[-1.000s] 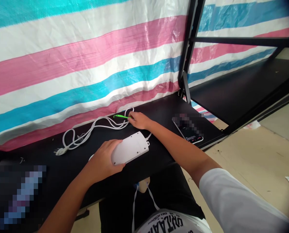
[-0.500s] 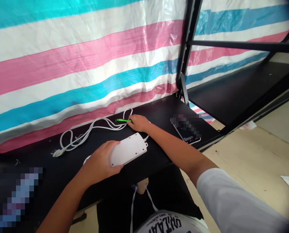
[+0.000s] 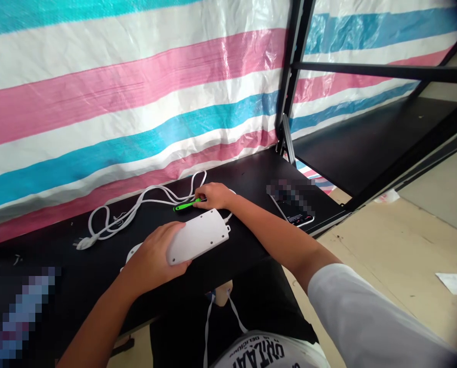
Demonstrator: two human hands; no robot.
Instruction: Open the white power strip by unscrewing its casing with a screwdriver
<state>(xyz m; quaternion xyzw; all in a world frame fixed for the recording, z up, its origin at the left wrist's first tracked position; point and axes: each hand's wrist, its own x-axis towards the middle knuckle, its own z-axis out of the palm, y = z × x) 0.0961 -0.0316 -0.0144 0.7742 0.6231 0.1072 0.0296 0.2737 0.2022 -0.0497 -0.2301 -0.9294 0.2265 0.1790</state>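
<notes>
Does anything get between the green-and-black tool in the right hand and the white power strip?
Nothing visible does. Between the green-and-black tool in the right hand and the white power strip gripped by the left hand, only black tabletop shows. The white cord's loops lie mostly beyond the tool.

This looks like a makeshift workshop corner, screened off rather than properly walled. Striped plastic sheeting (image 3: 144,110) in pink, blue and white fills the upper left of the frame and runs behind the black metal frame (image 3: 378,70) at upper right. A plain black bench (image 3: 247,176) crosses the centre, bearing a screwed white case (image 3: 200,237) and a green-handled tool (image 3: 184,206). Paper scraps (image 3: 456,284) litter the bare beige floor (image 3: 397,255) at lower right, perhaps concrete, though the frame's dark edge makes that uncertain.
</notes>
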